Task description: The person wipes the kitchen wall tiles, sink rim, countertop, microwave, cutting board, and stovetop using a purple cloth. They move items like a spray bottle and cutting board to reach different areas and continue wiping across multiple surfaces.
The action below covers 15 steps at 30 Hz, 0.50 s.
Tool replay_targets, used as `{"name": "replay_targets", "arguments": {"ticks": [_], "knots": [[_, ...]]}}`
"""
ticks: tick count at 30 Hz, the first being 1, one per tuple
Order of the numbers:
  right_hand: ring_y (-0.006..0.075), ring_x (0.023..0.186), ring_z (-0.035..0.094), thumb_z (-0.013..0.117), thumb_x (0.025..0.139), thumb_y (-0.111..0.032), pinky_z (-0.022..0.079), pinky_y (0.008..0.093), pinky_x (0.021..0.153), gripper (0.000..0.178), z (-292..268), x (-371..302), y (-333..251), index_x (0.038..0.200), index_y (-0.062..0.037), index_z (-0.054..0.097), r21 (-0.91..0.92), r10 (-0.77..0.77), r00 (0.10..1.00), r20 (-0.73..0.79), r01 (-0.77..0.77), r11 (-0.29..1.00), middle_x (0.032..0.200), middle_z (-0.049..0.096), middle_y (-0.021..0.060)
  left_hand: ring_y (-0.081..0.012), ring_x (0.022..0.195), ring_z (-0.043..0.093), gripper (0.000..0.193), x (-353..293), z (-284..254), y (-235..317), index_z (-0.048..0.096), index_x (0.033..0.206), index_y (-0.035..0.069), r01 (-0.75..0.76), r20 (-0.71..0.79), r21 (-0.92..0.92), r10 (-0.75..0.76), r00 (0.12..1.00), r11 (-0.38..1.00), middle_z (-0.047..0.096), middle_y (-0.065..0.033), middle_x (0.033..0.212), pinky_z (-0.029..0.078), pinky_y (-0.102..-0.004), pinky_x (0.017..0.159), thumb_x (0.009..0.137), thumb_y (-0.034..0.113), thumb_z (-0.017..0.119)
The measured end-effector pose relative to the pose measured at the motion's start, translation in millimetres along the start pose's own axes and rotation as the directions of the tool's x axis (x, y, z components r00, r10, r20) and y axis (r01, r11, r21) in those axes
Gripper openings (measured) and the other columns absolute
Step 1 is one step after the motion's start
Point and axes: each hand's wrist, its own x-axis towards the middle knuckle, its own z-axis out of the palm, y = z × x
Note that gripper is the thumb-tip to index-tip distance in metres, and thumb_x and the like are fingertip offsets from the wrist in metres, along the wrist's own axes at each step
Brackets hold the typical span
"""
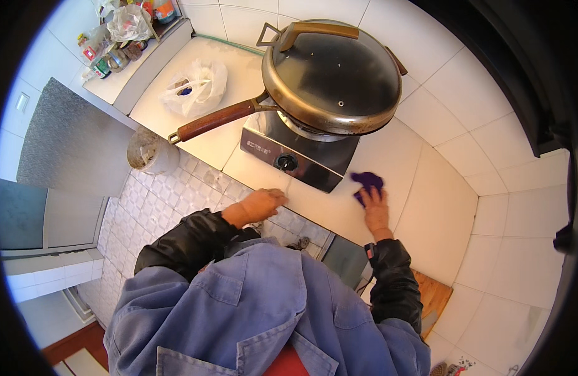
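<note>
My right hand (pixel 376 212) presses a dark purple cloth (pixel 369 182) onto the white countertop (pixel 389 156), just right of the gas stove. The cloth is bunched up, and part of it sticks out beyond the fingertips. At the counter's front edge my left hand (pixel 262 205) is loosely closed, fingers curled, with nothing visible in it. Ahead of both hands sits the single-burner gas stove (pixel 301 156), its black knob (pixel 286 163) facing me. A large wok (pixel 333 122) rests on the burner under a dark domed lid (pixel 339 69).
The wok's long wooden handle (pixel 217 120) reaches left past the counter's edge. Behind it lies a white plastic bag (pixel 195 88). A dirty bucket (pixel 152 153) stands on the tiled floor below. Jars and bottles (pixel 116 57) crowd a ledge at the far left.
</note>
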Motion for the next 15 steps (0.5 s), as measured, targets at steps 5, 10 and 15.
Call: {"name": "replay_targets", "arguments": {"ticks": [5, 10, 15], "knots": [[0.0546, 0.137, 0.038, 0.062, 0.084, -0.005, 0.043, 0.0589, 0.108, 0.064, 11.8, -1.1, -9.7, 0.146, -0.0166, 0.056, -0.096, 0.139, 0.988, -0.060, -0.144, 0.985, 0.148, 0.050, 0.0226, -0.0356, 0.127, 0.058, 0.050, -38.3, -3.5, -11.1, 0.060, 0.128, 0.004, 0.268, -0.148, 0.053, -0.258, 0.955, 0.962, 0.061, -0.0184, 0.135, 0.050, -0.0422, 0.104, 0.080, 0.009, 0.074], [0.0507, 0.140, 0.039, 0.056, 0.087, -0.007, 0.041, 0.0566, 0.110, 0.051, 20.8, -3.9, -106.2, 0.137, -0.0182, 0.063, 0.055, -0.213, 0.971, -0.110, 0.220, 0.974, 0.142, 0.056, 0.0169, -0.0402, 0.130, 0.055, 0.052, -34.9, 11.3, -17.8, 0.060, 0.126, 0.002, 0.253, -0.314, 0.091, -0.214, 0.925, 0.963, 0.057, -0.0216, 0.139, 0.049, -0.0449, 0.107, 0.077, 0.008, 0.076], [0.0459, 0.143, 0.038, 0.064, 0.086, -0.010, 0.041, 0.0520, 0.113, 0.055, -1.7, -28.5, -73.3, 0.139, -0.0214, 0.061, 0.134, -0.178, 0.984, -0.004, 0.177, 0.975, 0.144, 0.054, 0.0149, -0.0437, 0.134, 0.050, 0.054, -27.3, 20.3, -29.1, 0.060, 0.123, 0.000, 0.289, -0.289, 0.173, -0.232, 0.929, 0.942, 0.052, -0.0247, 0.142, 0.047, -0.0471, 0.108, 0.072, 0.005, 0.078]]}}
